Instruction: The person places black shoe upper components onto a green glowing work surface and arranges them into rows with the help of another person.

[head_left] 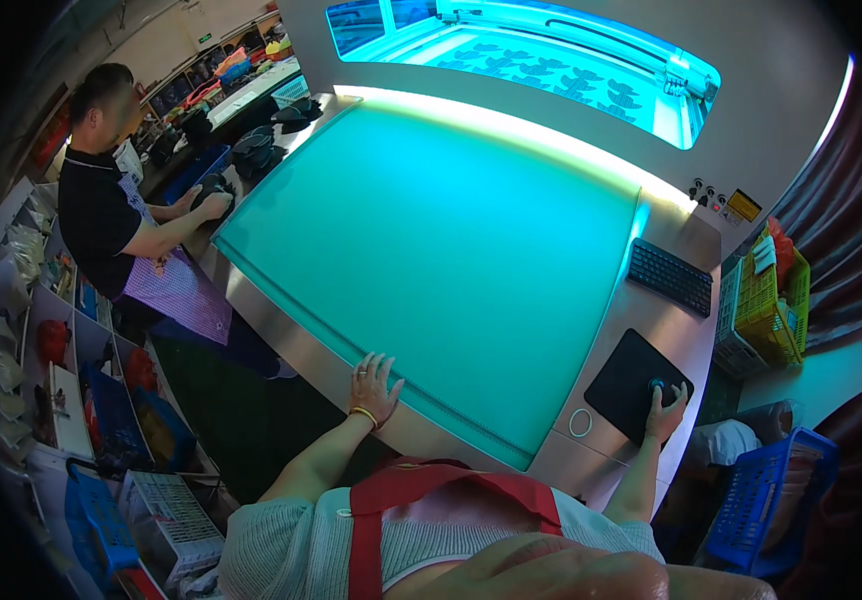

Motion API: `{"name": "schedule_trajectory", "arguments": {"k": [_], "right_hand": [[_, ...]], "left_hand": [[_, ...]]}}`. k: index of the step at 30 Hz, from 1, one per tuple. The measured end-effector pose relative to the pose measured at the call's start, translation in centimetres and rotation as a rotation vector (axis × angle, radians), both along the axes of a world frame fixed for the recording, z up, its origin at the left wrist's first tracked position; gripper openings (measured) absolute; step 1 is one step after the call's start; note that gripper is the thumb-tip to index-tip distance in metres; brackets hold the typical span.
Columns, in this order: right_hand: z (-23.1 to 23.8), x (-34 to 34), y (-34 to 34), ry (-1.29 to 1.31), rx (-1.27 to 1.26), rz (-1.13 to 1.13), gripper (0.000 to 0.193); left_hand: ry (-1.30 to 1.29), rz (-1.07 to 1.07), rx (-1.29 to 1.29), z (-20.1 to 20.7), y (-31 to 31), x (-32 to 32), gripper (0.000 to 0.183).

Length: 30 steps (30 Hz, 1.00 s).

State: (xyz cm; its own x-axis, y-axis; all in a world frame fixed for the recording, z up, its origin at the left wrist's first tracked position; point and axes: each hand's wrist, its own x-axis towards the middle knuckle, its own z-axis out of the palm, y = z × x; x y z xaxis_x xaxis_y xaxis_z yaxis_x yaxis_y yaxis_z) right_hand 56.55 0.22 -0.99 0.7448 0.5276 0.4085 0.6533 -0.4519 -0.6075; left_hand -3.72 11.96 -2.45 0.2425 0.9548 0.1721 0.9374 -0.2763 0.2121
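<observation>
Head view, left hand (375, 393) spread on green panel (441, 260), mouse (658, 384) under curled right hand (665, 416)

No wording can be read: the yellow label (744, 205) on the machine (791, 110) beyond the keyboard (671, 277), the green sign (205, 38) on the wall (173, 32) far left of the keyboard, and its key marks are too small

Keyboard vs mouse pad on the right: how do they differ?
Shape: the keyboard is long and narrow; the mouse pad is broader, closer to square.
Surface: the keyboard has rows of keys; the mouse pad is flat and plain.
Use: the keyboard is untouched; the mouse pad has the right hand on a mouse over it.
Shared: both look black.
</observation>
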Motion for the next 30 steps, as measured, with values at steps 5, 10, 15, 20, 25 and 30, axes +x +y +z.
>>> {"name": "schedule_trajectory", "arguments": {"k": [5,10,15,20,25,30], "right_hand": [[0.1,-0.2,0.1,0.003,-0.007,-0.007,0.067],[0.0,-0.1,0.0,0.003,-0.004,-0.002,0.066],[0.0,-0.1,0.1,-0.01,-0.008,-0.004,0.065],[-0.3,0.1,0.1,-0.031,-0.018,-0.002,0.065],[-0.1,0.2,0.3,-0.027,-0.025,0.005,0.064],[0.1,0.4,1.0,-0.072,0.011,0.008,0.064]], "left_hand": [[0.0,-0.001,0.001,0.0,0.1,-0.2,0.058],[-0.001,0.005,-0.014,0.1,-0.1,-0.1,0.057],[0.008,0.0,0.006,-0.6,0.1,-0.3,0.056],[0.005,0.007,-0.018,0.1,0.1,0.1,0.056],[-0.003,0.006,0.009,0.2,0.0,0.0,0.055],[-0.012,0.007,0.033,0.2,0.4,0.2,0.055]]}}
